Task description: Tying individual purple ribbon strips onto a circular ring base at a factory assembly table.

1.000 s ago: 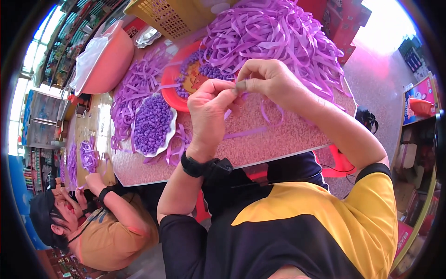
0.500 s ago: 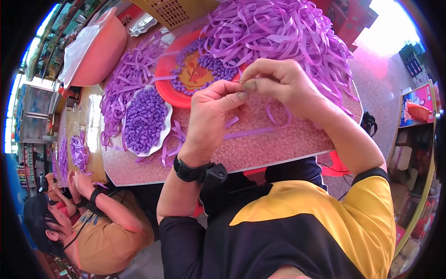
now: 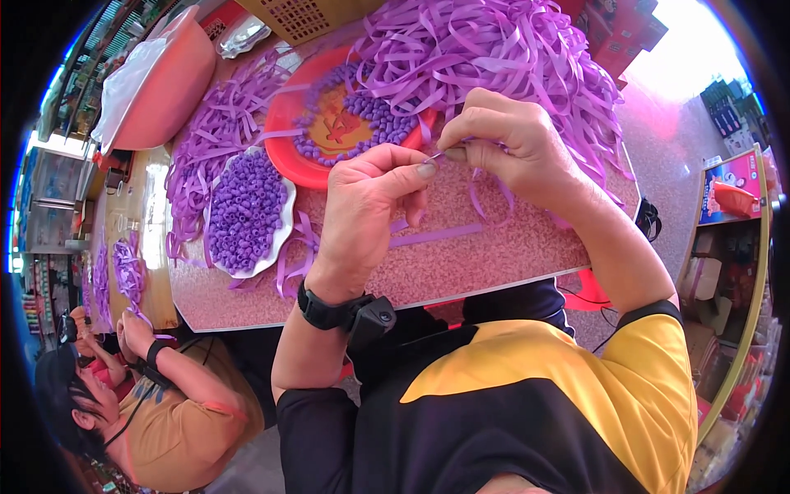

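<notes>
My left hand is closed in a pinch, thumb against index finger. Opposite it, my right hand pinches too, a small gap away. Across that gap runs a thin, twisted-looking purple strand, apparently the end of a ribbon; the fingertips cover the rest. A purple ribbon lies on the table below and loops up toward my right fingers. Just beyond my hands is a red round tray with purple beads strung or heaped around its inside. To the left stands a white scalloped dish full of loose purple beads.
A large heap of purple ribbons covers the table's far side, with more ribbons at the left. A pink basin and a yellow basket stand behind. At the lower left a co-worker handles purple ribbon at another table.
My fingertips have drawn slightly apart, and the thin purple strand now shows between them. The right hand has shifted a little up and away. The whole view has moved slightly.
</notes>
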Demonstrator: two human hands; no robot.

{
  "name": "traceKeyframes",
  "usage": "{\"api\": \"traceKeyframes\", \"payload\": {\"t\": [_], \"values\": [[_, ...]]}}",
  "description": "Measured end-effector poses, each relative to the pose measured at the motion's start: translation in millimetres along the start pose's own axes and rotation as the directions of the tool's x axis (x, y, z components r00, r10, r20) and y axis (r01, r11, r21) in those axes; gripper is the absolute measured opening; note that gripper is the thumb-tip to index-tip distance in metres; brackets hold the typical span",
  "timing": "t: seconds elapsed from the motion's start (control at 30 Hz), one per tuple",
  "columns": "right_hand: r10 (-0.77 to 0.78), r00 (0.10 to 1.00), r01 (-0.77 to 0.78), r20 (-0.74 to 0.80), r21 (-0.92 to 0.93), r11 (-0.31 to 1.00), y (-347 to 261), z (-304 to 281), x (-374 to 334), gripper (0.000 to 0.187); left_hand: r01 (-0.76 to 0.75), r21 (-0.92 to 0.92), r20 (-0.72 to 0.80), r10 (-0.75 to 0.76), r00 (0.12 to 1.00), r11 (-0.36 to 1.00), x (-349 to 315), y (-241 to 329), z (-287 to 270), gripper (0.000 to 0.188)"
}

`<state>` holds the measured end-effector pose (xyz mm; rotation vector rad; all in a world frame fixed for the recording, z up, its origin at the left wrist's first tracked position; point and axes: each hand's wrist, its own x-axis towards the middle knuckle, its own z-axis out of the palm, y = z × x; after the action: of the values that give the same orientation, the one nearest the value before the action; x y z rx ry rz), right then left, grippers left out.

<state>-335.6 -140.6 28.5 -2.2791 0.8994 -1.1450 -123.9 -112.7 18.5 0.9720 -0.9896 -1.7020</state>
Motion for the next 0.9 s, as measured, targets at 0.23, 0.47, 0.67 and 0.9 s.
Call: {"api": "traceKeyframes", "payload": {"t": [0.23,0.47,0.67,0.9], "values": [[-0.012,1.0,0.013,0.014,-0.051,0.999,0.0,-0.2,-0.6,0.019,-0.014,0.004,0.008,0.014,1.0,1.0,-0.4,-0.4,-0.1,0.011],[-0.025,1.0,0.025,0.002,-0.056,0.998,-0.2,0.3,-1.2,0.021,-0.012,-0.001,0.035,0.012,0.999,1.0,-2.3,1.3,-0.2,0.01],[-0.07,0.997,0.07,-0.031,-0.004,0.998,0.1,0.0,-2.0,0.023,0.032,-0.059,0.054,-0.028,0.998,0.998,-1.4,0.5,-2.4,0.009],[-0.117,0.993,0.116,-0.017,-0.064,0.991,0.6,-0.4,-0.2,0.024,0.033,-0.05,0.049,-0.03,0.998,0.998,-2.4,1.6,-1.5,0.009]]}}
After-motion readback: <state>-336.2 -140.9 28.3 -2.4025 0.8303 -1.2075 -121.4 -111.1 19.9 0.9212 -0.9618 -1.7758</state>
